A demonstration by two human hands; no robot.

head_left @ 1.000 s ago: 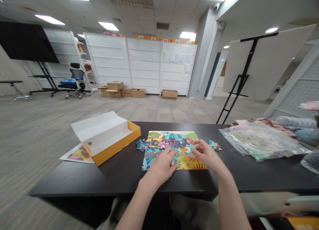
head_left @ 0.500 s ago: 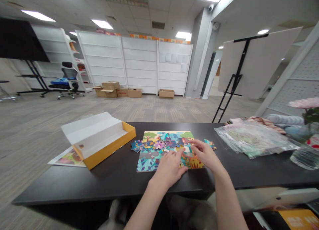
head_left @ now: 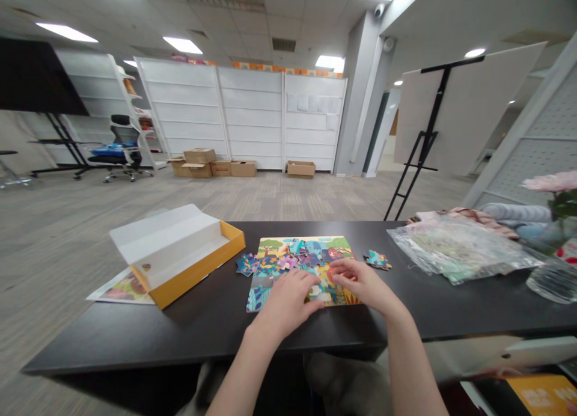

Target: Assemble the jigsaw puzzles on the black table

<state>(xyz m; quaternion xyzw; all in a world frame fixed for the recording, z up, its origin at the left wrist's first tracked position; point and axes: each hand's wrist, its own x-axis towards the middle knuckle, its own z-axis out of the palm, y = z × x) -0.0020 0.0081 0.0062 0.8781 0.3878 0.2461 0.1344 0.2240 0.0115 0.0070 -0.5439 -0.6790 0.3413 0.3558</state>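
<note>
At the bottom centre of the frame, the left hand (head_left: 291, 299) is resting palm down over the puzzle (head_left: 259, 293), its fingers loosely spread. Just right of it, the right hand (head_left: 363, 284) is hovering or resting over the puzzle's right part with curled fingers; whether they are pinching a piece is too small to tell. The puzzle is lying at lower centre on the black table (head_left: 216, 332), loose pieces (head_left: 288, 261) heaping across its middle. Beyond, an open yellow box (head_left: 198, 272) is sitting at centre left, and clear plastic (head_left: 464, 250) is spreading at centre right.
</note>
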